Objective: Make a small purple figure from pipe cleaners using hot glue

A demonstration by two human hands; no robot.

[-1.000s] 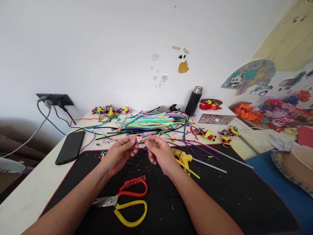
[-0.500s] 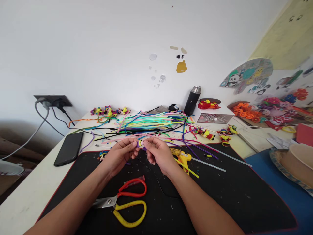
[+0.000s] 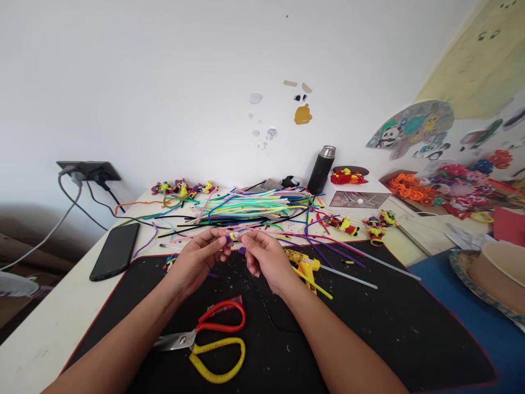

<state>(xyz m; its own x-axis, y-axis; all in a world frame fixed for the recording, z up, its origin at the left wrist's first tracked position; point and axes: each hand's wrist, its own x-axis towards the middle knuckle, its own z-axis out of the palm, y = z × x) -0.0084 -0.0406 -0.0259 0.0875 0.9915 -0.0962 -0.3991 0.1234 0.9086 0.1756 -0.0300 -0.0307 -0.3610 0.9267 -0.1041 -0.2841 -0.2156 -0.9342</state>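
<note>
A tiny purple, yellow and pink pipe-cleaner piece point(image 3: 232, 237) is held up between my two hands, above the far part of the black mat point(image 3: 369, 334). My left hand point(image 3: 200, 260) pinches its purple end between thumb and fingers. At its pink end, the thumb and index finger of my right hand point(image 3: 268, 260) are closed on it. A purple bit point(image 3: 241, 250) shows just below the right fingertips. Scissors point(image 3: 188, 339) with one red and one yellow handle lie on the mat below my hands. Beside my right wrist rests a yellow glue gun point(image 3: 307, 265).
Behind my hands spreads a heap of coloured pipe cleaners point(image 3: 250, 205). A phone point(image 3: 115, 251) lies at left. Small finished figures point(image 3: 182, 189) stand at the wall, and another figure point(image 3: 375, 232) at right. A black flask point(image 3: 321, 172) leans near a white box point(image 3: 359, 194).
The pipe-cleaner piece has turned slightly between my fingertips, showing more purple by the left thumb. Both hands stay in nearly the same place. The view has shifted a little.
</note>
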